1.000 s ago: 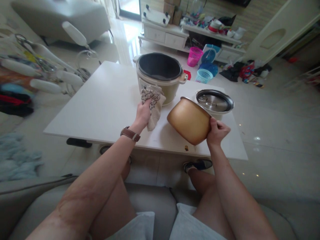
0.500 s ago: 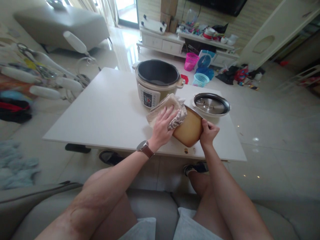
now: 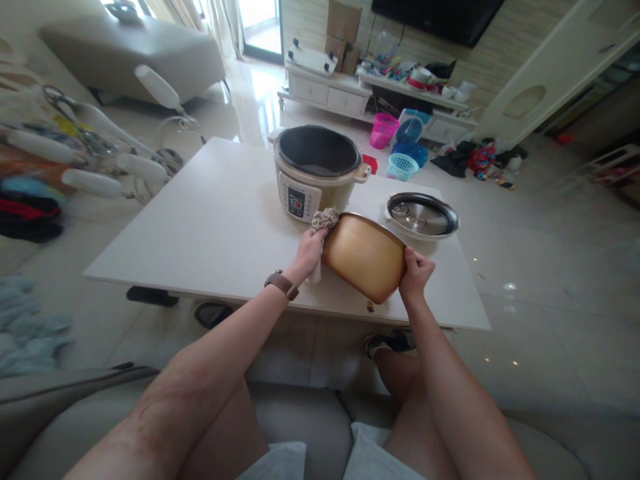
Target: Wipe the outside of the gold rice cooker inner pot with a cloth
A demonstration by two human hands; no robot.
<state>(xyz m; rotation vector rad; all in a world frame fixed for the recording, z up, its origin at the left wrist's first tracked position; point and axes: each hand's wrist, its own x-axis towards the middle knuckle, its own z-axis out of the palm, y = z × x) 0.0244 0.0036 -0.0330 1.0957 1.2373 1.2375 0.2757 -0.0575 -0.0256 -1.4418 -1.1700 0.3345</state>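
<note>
A gold-coloured inner pot (image 3: 367, 257) is tilted above the front part of the white table (image 3: 200, 213). My right hand (image 3: 416, 272) grips its rim at the right, thumb on the near side. At the pot's left side, my left hand (image 3: 309, 255) is closed on a patterned cloth (image 3: 325, 219) and presses it to the pot; some of its fingers are hidden. Just behind stands the electric pressure cooker (image 3: 317, 173), open at the top with a dark inside. Its round lid (image 3: 423, 215) lies to the right, metal underside up.
Small brown crumbs (image 3: 370, 307) lie near the table's front edge. Beyond the table are a pink basket (image 3: 383, 131), a light-blue basket (image 3: 401, 167) and a white TV cabinet (image 3: 325, 93). A white-armed stand (image 3: 145, 167) rises at the left.
My left hand and the cloth have slid left and round to the pot's left side, uncovering its gold wall. My right hand keeps its grip on the rim.
</note>
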